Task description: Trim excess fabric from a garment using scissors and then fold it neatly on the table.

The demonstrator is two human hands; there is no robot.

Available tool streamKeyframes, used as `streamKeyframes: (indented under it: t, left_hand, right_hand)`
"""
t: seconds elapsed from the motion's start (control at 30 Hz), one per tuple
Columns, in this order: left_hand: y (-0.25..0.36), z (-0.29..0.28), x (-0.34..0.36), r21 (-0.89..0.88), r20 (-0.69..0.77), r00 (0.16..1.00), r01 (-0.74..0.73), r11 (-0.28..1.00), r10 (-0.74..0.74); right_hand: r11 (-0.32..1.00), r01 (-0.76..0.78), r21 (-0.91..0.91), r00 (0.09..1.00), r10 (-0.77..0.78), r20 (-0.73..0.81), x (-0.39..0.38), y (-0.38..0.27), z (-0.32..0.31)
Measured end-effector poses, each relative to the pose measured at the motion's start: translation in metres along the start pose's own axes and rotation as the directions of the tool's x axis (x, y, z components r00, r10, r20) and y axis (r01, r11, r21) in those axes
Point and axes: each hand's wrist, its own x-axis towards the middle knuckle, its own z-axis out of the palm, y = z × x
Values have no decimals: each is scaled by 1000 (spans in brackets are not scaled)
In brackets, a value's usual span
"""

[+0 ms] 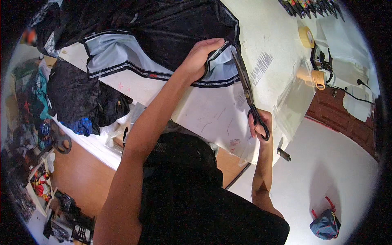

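A black garment lies across the white work table, with grey lining and a printed black-and-white trim band along its lower part. My left hand pinches the garment's edge at the trim, thumb and fingers closed on it. My right hand grips the handles of long black scissors. The blades point up the table and reach the trim just right of my left fingertips. I cannot tell whether the blades are parted at the tip.
Dark piled fabric lies at left. At right are a tape roll, an orange mug, dark equipment with cords, and a hanging navy bag. A crate of small items stands lower left.
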Motion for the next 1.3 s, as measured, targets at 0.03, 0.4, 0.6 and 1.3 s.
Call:
streamKeyframes:
  t: [0.03,0.4,0.6,1.3]
  left_hand:
    - [0,0,0,-7,7,1000,-6,1000,6]
    - [0,2,-4,63,30,1000,-8,998,6]
    - [1,3,-5,70,51,999,-1,998,-2]
    - [-3,-3,0,6,45,999,-12,1000,11]
  right_hand:
    - [1000,10,1,1000,-10,-2,-1,0,0]
    - [999,33,4,999,-33,-2,4,1,0]
    - [1000,23,-8,1000,-23,0,4,-1,-1]
    - [995,80,-52,993,-84,-82,-10,2,-4]
